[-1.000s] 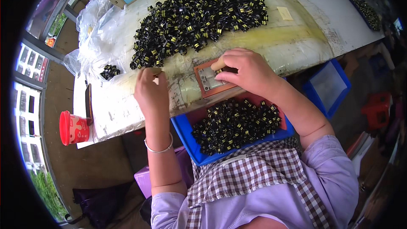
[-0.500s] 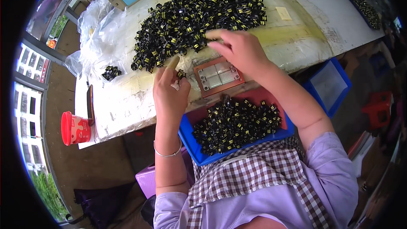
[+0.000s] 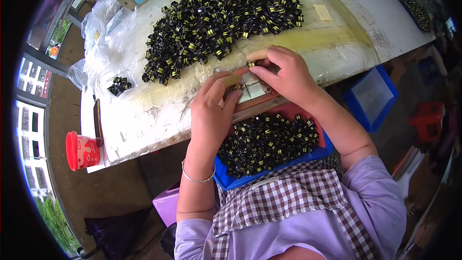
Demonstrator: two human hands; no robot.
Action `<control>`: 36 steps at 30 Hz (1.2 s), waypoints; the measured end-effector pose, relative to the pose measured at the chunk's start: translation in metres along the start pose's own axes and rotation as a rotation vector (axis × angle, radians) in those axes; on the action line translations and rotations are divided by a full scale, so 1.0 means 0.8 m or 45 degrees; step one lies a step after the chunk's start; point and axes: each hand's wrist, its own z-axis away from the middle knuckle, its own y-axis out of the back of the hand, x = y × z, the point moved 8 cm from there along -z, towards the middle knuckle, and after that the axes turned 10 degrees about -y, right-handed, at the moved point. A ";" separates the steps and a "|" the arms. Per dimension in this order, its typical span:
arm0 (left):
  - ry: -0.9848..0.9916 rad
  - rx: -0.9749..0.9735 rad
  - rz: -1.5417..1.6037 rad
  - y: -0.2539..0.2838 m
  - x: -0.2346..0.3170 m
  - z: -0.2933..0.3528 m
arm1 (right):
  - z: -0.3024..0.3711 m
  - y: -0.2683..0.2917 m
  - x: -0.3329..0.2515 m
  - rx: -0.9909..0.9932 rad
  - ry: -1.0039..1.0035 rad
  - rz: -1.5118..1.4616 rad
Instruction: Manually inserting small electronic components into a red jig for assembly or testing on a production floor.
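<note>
Component [image 3: 251, 64], black and yellow, is sitting pinched in my right hand [image 3: 288, 73] by the far edge of the ridged metal plate [image 3: 253, 91] on the counter [image 3: 144, 120]. My left hand [image 3: 210, 108] is grasping a similar part [image 3: 237, 86] at the plate's left side. A big pile [image 3: 221, 19] is lying beyond.
</note>
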 end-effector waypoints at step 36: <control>-0.182 0.250 -0.169 -0.019 0.024 0.009 | 0.008 -0.001 -0.013 0.070 0.045 0.179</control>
